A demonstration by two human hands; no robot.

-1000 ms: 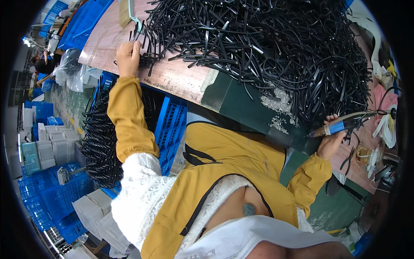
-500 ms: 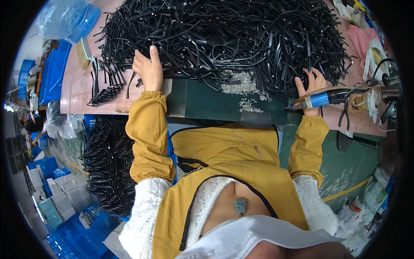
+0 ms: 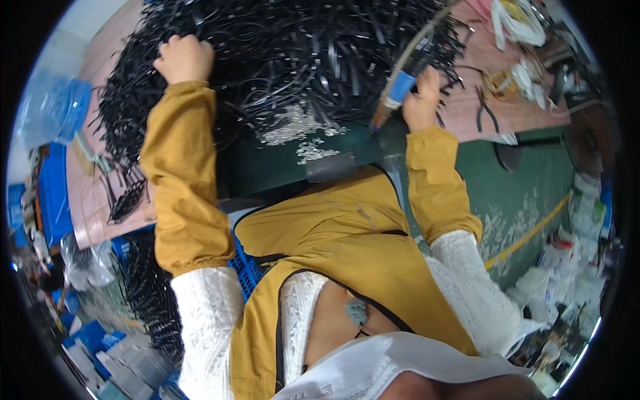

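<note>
Fingers of the left hand [image 3: 184,60] bent over the heap of black strips [image 3: 287,47], tips hidden; cannot tell whether they are clamped on any strip. Right hand [image 3: 421,101]: fingers curled beside the blue-banded, pen-like tool [image 3: 400,88]; blurred, grip cannot be confirmed. Tool slants, tip down over the dark green mat [image 3: 250,167], its hose [image 3: 415,43] running up across the heap.

Strips lie tangled on the far part of the table [image 3: 110,210]; small clear pieces [image 3: 293,125] are scattered on the mat, near edge side. Pliers [image 3: 482,100] lie to the right, well apart from both hands.

Risks (judgement): hose could snag strips if the tool is pulled; interlocked strips could drag neighbours along; a sweeping sleeve [image 3: 433,183] might knock clear pieces off the edge.
</note>
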